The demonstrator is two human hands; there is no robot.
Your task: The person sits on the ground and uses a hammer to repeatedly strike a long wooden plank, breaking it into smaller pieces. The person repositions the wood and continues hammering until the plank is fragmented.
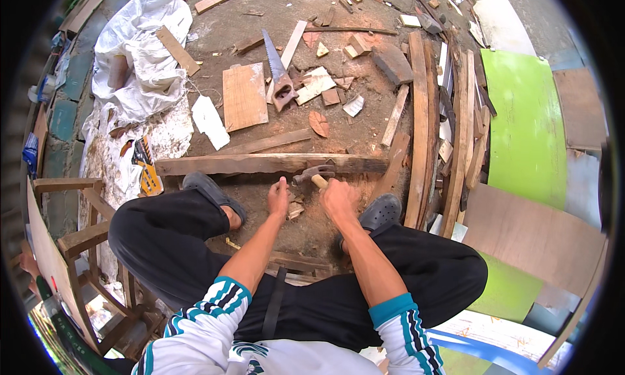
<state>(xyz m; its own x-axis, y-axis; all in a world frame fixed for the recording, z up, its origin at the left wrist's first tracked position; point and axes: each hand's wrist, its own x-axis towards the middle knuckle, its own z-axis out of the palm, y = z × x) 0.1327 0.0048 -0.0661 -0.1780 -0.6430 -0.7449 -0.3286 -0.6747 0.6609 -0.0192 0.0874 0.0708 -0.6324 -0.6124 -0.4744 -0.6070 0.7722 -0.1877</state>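
My right hand (340, 199) is wrapped round the short light-wood handle of a claw hammer (307, 174). The hammer's metal head is against or just above the near side of a long wooden beam (247, 165), which lies crosswise in front of my feet. Left of the hammer, my left hand (278, 196) is closed, fingertips pinched together close to the beam. Whatever those fingers hold, if anything, is too small to make out. Below the hammer head, a small splintered wood scrap (295, 209) lies on the ground between my hands.
Beyond the beam lie a handsaw (278, 75), a square plywood piece (245, 97) and scattered offcuts. Long planks (420, 127) run along the right, beside a green panel (526, 121). A white sack (140, 49) sits far left; a wooden frame (84, 245) stands near left.
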